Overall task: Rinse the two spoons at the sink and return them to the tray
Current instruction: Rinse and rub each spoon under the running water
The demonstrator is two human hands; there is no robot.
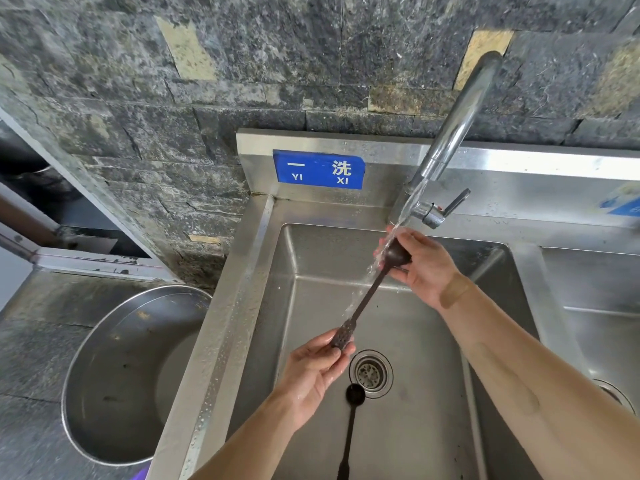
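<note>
Slanting across the sink (249,306), the dark spoon (372,292) being rinsed runs from its bowl, up and away under the tap (460,112), down to its flat, dimpled handle end close to the person. The right hand (420,268) curls round the bowl, fingers and thumb wrapped on it, right where the stream of water (407,207) lands. The left hand (317,363) lies palm up and mostly relaxed, with the thumb and fingertips lightly pinching the handle end.

So the long axis points from lower left to upper right, one hand on each end.

The second spoon (349,427) lies on the sink floor just beside the drain (370,373), apart from both hands. Its bowl is nearest the drain and its handle runs straight back toward the person, out of the bottom of the view. It sits just below and right of the left hand, so that hand looks the nearer one to reach it; the right hand is well away, up by the tap.

No tray is in view. A big steel basin (104,375) stands left of the sink.
</note>
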